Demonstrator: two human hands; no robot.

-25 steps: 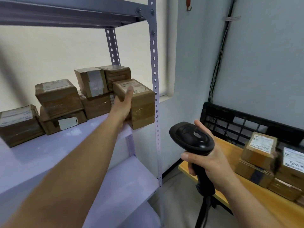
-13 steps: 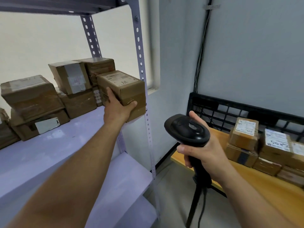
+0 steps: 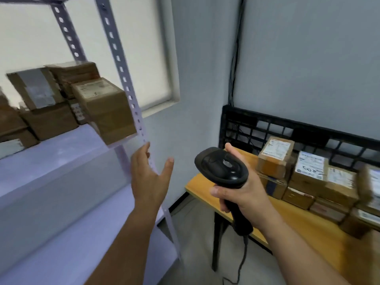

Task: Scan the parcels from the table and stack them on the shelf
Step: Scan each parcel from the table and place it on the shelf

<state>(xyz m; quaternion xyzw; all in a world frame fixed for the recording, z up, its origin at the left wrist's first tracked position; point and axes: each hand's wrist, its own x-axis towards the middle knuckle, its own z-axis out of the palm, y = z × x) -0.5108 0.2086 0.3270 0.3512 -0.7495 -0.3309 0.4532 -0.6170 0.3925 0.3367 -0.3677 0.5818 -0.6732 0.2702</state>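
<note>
Right, left hand (image 3: 149,177) is free: fingers straight and spread, thumb out, nothing in it. It hangs in the air below the right front corner of the shelf (image 3: 61,161), with its fingertips in line with the front post (image 3: 123,75); cannot tell whether they touch it. Parcel (image 3: 104,108) sits at that corner of the shelf, label up, just beside the post and apart from the hand. Other parcels (image 3: 35,89) stand behind it and to its left on the same board, stacked, one leaning. That area is blurred, so no count.

Right hand (image 3: 244,194) grips the scanner (image 3: 221,167) round the handle, fingers wrapped, one finger up along the head's right side. Scanner is upright, head on top, facing away from the camera. Its cable (image 3: 242,262) drops from the handle to the floor.

Surface (image 3: 205,186) is to the right, with a yellow top and black legs. Surface parcels (image 3: 275,155) are piled on it in at least two layers, white labels up, one with handwriting. They stand against a black crate (image 3: 257,124) at the back of the surface. Right hand and scanner are in front of the pile, not touching it. Wall cables (image 3: 236,58) run up the corner above the crate.
</note>
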